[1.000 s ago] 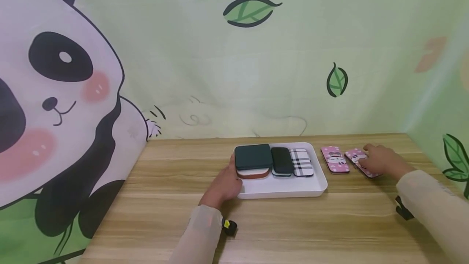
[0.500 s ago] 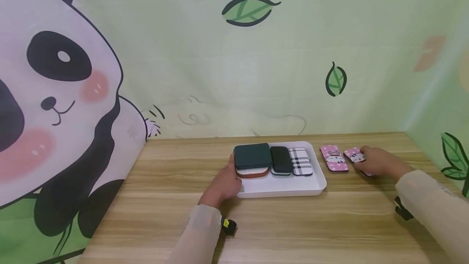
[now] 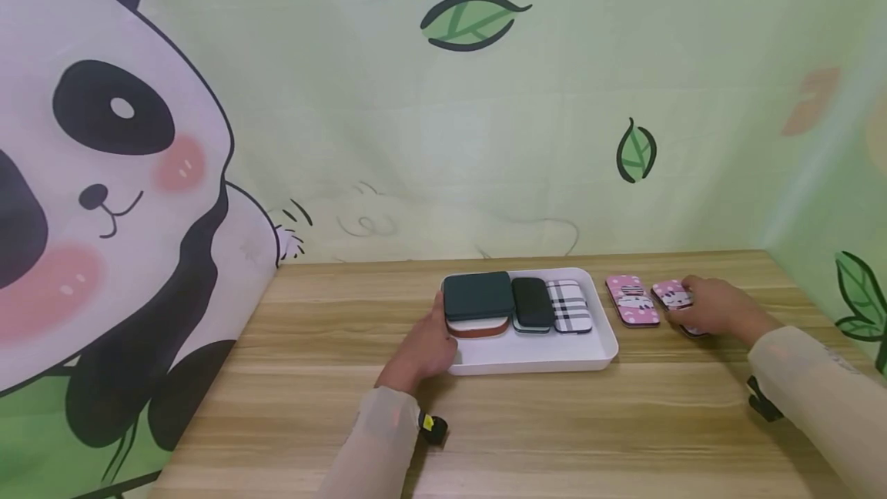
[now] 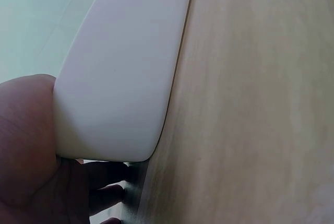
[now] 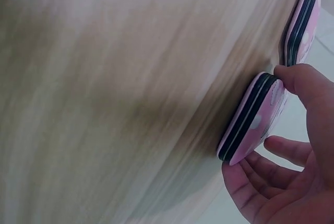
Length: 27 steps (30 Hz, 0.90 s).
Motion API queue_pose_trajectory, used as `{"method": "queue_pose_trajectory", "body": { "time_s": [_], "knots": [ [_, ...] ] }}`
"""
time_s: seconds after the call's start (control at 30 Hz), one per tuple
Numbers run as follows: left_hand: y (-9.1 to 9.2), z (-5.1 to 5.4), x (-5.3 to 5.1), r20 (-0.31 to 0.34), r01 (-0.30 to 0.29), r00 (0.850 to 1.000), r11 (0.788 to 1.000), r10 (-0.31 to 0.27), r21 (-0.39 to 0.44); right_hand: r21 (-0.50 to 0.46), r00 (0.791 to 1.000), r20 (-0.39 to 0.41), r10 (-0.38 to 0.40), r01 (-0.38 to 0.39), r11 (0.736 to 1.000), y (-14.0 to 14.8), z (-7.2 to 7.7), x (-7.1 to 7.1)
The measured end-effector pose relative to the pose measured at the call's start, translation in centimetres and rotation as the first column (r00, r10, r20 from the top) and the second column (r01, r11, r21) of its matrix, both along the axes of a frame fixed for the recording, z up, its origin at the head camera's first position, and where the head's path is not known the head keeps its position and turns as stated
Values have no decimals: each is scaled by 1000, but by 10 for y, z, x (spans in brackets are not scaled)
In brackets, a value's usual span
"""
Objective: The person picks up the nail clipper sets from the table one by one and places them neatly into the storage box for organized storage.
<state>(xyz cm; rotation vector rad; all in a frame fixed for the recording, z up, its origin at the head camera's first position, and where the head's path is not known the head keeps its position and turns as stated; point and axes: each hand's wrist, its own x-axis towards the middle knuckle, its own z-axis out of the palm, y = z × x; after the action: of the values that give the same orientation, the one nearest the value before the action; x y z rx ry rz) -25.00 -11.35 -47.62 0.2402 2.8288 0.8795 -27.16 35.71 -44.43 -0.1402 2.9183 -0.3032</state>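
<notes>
My right hand (image 3: 721,308) grips a flat pink polka-dot case (image 3: 671,295) at the right of the table. In the right wrist view, the thumb lies at one end of this case (image 5: 254,117) and fingers at the other; its edge has two black layers. A matching pink case (image 3: 633,301) lies just left of it. The white tray (image 3: 533,360) is held at its left side by my left hand (image 3: 424,345). In the left wrist view, the thumb base presses the tray wall (image 4: 115,78), with several fingers partly hidden beneath the tray.
Inside the tray, a dark green case (image 3: 478,296) rests on a white and brown one (image 3: 478,330). A black case (image 3: 532,303) on another flat case and a plaid case (image 3: 570,306) lie beside them. A panda-printed backdrop (image 3: 374,137) rises behind the table.
My right hand has shifted slightly left and its fingers have drawn in around the pink case, which has slid a little with it. My left hand and the tray have stayed in place.
</notes>
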Motion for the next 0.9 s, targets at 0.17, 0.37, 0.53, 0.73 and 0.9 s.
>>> {"method": "queue_pose_trajectory", "body": {
  "time_s": [0.17,0.37,0.53,0.73,0.9],
  "knots": [
    [0,1,1,-7,3,1000,1000,-3,-12,5,1000,-22,-8,8,1000,0,-4,-3],
    [0,1,1,-12,5,1000,1000,-5,-11,-20,998,-45,-34,34,999,-5,0,-3],
    [0,-1,0,-6,7,1000,1000,-7,-11,-32,995,-59,-83,82,996,-15,6,-3],
    [0,-1,-1,3,-2,1000,1000,2,-5,-45,992,-86,-90,87,995,-33,14,-7],
    [0,-1,-2,-7,5,1000,1000,-5,-11,-71,992,-96,-79,73,995,-53,22,-8]
  ]
}}
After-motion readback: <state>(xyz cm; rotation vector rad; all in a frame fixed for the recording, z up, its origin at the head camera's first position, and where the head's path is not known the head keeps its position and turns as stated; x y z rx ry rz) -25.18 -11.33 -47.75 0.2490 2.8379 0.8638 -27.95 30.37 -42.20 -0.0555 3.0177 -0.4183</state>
